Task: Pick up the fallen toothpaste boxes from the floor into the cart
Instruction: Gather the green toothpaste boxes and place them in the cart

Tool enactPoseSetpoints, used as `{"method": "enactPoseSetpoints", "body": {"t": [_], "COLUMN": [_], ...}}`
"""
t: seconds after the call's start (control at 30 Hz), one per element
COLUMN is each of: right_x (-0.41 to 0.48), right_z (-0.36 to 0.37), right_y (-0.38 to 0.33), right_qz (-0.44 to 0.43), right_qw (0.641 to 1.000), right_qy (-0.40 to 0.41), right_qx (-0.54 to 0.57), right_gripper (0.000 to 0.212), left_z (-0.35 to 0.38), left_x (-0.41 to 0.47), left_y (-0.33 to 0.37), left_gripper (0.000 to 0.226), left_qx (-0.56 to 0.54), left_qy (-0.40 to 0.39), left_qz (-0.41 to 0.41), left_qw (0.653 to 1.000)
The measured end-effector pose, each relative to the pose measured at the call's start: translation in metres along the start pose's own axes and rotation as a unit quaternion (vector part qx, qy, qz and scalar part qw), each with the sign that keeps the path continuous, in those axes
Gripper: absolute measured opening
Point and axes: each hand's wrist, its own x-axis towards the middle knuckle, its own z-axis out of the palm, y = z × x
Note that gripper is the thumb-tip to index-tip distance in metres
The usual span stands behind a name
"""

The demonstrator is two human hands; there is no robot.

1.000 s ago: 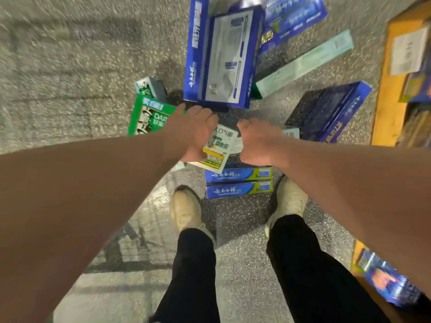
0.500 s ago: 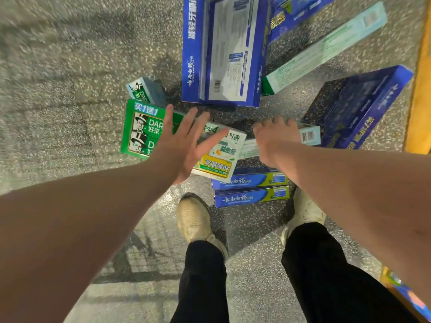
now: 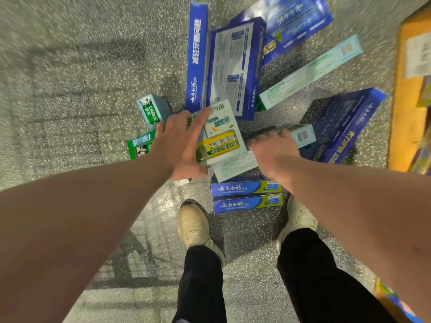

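Several toothpaste boxes lie scattered on the speckled floor in front of my feet. My left hand (image 3: 179, 141) has its fingers straight and spread, and it presses against the left side of a green, white and yellow box (image 3: 221, 134) that is tilted up off the pile. My right hand (image 3: 272, 150) curls its fingers over a long pale teal box (image 3: 303, 136) with a barcode end. Just below both hands, two blue-and-yellow boxes (image 3: 245, 188) lie side by side. No cart is clearly seen.
A large blue box (image 3: 233, 66) and more blue boxes (image 3: 298, 24) lie farther out, with a long pale green box (image 3: 310, 71) and a dark blue box (image 3: 342, 127) to the right. A small Darlie box (image 3: 151, 108) sits left. An orange shelf edge (image 3: 405, 113) borders the right.
The green, white and yellow box has swung from lying crosswise to pointing away from me, and my left hand has moved right against it. My right hand stays curled on the pale box.
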Motion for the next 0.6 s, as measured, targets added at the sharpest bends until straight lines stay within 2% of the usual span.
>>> {"method": "enactPoseSetpoints", "body": {"t": [0.07, 0.17, 0.23, 0.3, 0.37, 0.43, 0.5, 0.57, 0.6], "right_x": [-0.006, -0.017, -0.026, -0.035, -0.041, -0.044, -0.047, -0.048, -0.05], "right_z": [-0.007, -0.019, -0.028, -0.034, -0.037, -0.045, -0.055, -0.062, -0.066], "right_y": [-0.002, -0.007, -0.009, -0.011, -0.011, -0.009, -0.01, -0.011, -0.012], "right_qz": [-0.035, -0.069, -0.086, -0.129, -0.176, -0.222, -0.262, -0.288, -0.296], "right_qw": [0.999, 0.995, 0.991, 0.977, 0.948, 0.924, 0.918, 0.917, 0.918], "right_qy": [0.022, 0.065, 0.1, 0.17, 0.26, 0.306, 0.296, 0.275, 0.263], "right_qx": [-0.011, -0.007, 0.006, 0.01, 0.039, 0.057, 0.032, 0.009, 0.001], "right_gripper": [0.06, 0.061, 0.059, 0.057, 0.05, 0.046, 0.05, 0.057, 0.059], "left_z": [-0.014, -0.033, -0.045, -0.053, -0.063, -0.065, -0.07, -0.078, -0.081], "left_x": [0.003, 0.002, 0.001, 0.002, -0.002, -0.006, -0.012, -0.019, -0.021], "left_y": [0.003, 0.009, 0.014, 0.016, 0.019, 0.017, 0.012, 0.009, 0.006], "left_gripper": [0.137, 0.134, 0.129, 0.114, 0.101, 0.088, 0.063, 0.056, 0.054], "left_qx": [-0.119, -0.296, -0.363, -0.427, -0.469, -0.49, -0.497, -0.5, -0.479], "left_qy": [-0.003, -0.013, -0.015, -0.039, -0.096, -0.151, -0.202, -0.271, -0.288], "left_qz": [-0.048, -0.124, -0.15, -0.171, -0.175, -0.136, -0.124, -0.16, -0.181], "left_qw": [0.992, 0.947, 0.919, 0.887, 0.86, 0.847, 0.834, 0.807, 0.809]}}
